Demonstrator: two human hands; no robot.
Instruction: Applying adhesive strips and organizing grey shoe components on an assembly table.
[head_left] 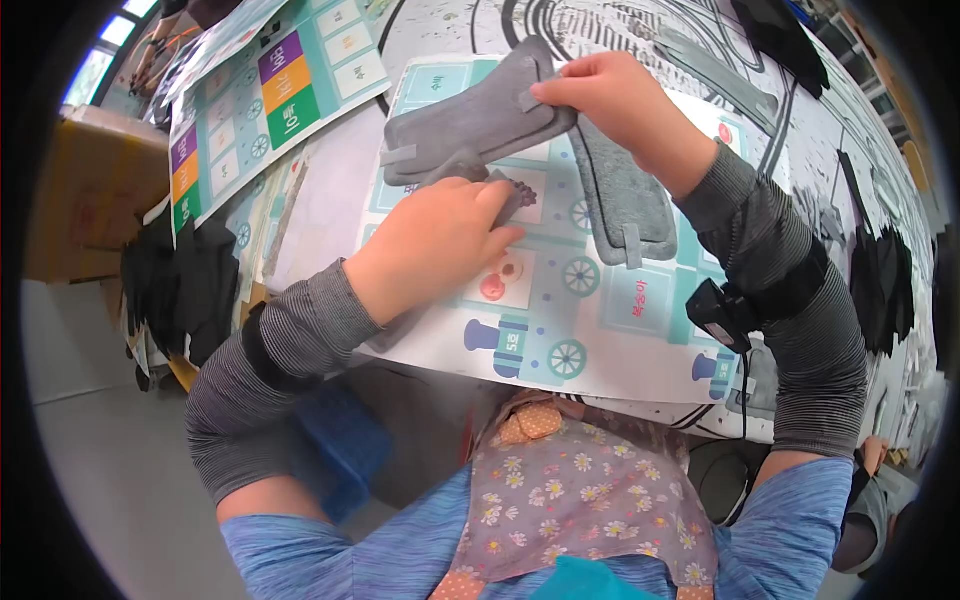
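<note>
My right hand (630, 110) pinches one end of a grey fabric pad (480, 105), an oblong piece with darker edging and small tabs at its ends. This pad is tilted above the printed sheet. My left hand (440, 245) is curled round another piece of grey fabric (458, 168), which shows past the fingers; most of it is hidden under the palm. A second grey pad (625, 195) with a tab at its near end lies on the sheet, just below my right wrist. Under both hands is a white and teal printed sheet (640, 350) with pictures of wheels and food.
Colourful printed boards (300, 95) lean at the table's left, beside a cardboard box (95, 200). Black fabric strips (180, 290) hang off that edge, and more dark strips (880, 285) lie at the right. A long grey strip (715, 75) lies at the back.
</note>
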